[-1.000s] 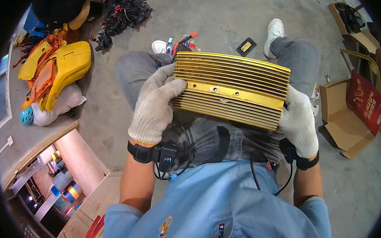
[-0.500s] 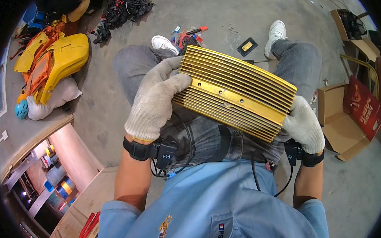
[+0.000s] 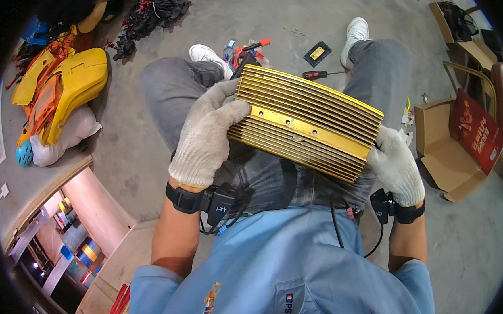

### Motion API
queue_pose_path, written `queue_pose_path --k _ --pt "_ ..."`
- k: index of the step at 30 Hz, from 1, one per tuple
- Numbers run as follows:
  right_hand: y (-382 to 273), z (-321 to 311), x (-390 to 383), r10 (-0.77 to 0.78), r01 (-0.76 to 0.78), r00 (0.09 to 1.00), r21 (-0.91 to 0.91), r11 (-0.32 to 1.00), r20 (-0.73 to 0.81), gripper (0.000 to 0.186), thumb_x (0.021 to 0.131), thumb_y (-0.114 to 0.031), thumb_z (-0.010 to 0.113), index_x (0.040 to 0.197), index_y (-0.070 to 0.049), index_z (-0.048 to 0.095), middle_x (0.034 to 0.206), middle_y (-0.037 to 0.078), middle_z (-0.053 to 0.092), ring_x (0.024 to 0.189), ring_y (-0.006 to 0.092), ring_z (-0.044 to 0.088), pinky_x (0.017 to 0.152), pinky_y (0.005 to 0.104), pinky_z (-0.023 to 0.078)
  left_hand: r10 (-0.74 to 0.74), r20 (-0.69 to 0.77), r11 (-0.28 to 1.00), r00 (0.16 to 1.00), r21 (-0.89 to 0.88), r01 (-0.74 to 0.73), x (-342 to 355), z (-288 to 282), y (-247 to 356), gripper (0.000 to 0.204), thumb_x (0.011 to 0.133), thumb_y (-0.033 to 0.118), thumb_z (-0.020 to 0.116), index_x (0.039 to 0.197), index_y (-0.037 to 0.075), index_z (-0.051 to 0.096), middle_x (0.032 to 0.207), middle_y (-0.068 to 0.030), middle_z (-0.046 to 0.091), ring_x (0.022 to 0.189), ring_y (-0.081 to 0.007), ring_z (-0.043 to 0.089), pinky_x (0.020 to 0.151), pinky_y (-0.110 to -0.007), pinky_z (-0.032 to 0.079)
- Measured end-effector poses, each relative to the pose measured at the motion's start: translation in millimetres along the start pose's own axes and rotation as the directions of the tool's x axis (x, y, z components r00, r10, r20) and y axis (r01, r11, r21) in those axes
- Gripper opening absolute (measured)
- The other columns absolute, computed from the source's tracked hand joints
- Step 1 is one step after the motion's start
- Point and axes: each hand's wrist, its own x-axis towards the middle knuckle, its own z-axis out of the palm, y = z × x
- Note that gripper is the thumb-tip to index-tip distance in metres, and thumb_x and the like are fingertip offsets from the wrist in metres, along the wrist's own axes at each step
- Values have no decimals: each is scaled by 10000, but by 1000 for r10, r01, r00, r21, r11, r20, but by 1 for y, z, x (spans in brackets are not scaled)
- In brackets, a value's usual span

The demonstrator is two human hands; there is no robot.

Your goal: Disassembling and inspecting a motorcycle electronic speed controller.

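A gold-coloured finned metal housing, with a smooth middle strip and three small holes, is held tilted above my lap, its right end lower. My left hand, in an off-white knitted glove, grips its left end, fingers over the fins. My right hand, gloved the same way, grips the right end; some of its fingers are hidden behind the housing. Past it on the floor lie a red-and-black screwdriver, a small black rectangular piece with a yellow label and a jumble of coloured cables, partly covered.
Yellow-and-orange plastic panels, a white sack and dark wire bundles lie left. An open cardboard box with a red panel and a chair stand right. Red-handled tools rest on a wooden surface lower left.
The housing has tilted, its right end dropping over the last second, with my right hand moving down along with it. The screwdriver has come into fuller view beyond it.
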Motion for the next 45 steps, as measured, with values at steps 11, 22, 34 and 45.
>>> queue_pose_path --k 11,22,34,45 --pt "8 12 -24 -64 51 948 -50 997 -312 307 973 -100 705 1246 36 676 1086 169 776 1020 213 746 898 311 542 -48 45 994 998 -95 52 6 15 -15 468 996 25 542 1440 -120 504 1294 -157 686 1160 -203 673 1029 -319 514" --pt "10 -16 -11 -498 327 819 -480 814 -285 312 845 -67 754 1156 -57 729 1097 128 725 993 361 664 947 435 466 -7 131 977 991 -211 35 22 23 -18 464 1020 28 531 1466 -97 496 1338 -169 670 1194 -239 681 1037 -355 552" --pt "19 -40 -21 -412 291 908 -816 500 72 496 842 -18 626 1326 -114 675 1362 137 625 1243 421 567 1073 505 457 -11 121 984 993 -174 32 29 35 -14 452 1003 10 532 1431 -130 494 1280 -195 683 1125 -239 707 984 -349 580" --pt "38 -35 -14 -408 243 912 -848 471 35 522 819 -28 646 1338 -77 650 1329 152 622 1209 418 571 1021 496 513 -25 79 988 997 -151 37 30 46 -11 470 1004 20 533 1444 -130 465 1254 -188 691 1037 -233 739 886 -352 636"
